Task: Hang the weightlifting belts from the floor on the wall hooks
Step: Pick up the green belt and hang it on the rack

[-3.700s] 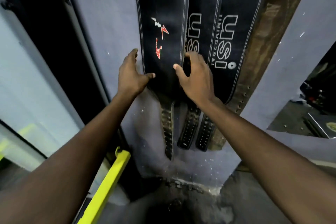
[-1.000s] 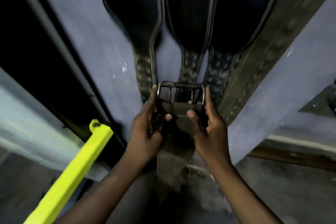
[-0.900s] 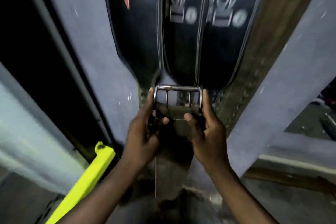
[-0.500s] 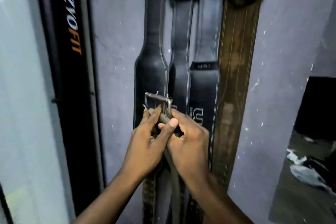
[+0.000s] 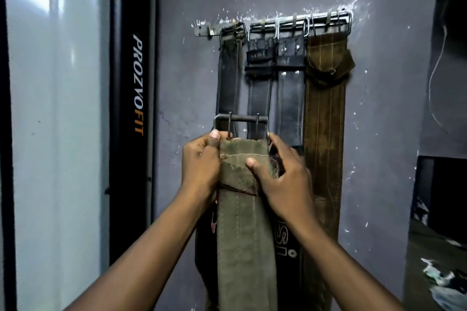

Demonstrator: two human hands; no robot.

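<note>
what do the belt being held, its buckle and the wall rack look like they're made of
Belt: olive suede-like leather or heavy canvas, matte, with a frayed end and visible stitching. Buckle: dull dark metal, possibly tarnished, two prongs. Rack: shiny, chrome-looking metal bar with hooks.

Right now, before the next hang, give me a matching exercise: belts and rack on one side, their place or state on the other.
Things:
1. olive canvas belt
2. brown suede belt
3. metal hook rack
4. narrow black leather belt

States:
A. fixed to the wall
B. held by left hand and right hand
C. hanging rightmost
D. hanging leftmost

Pairs: 1-B, 2-C, 3-A, 4-D
</note>
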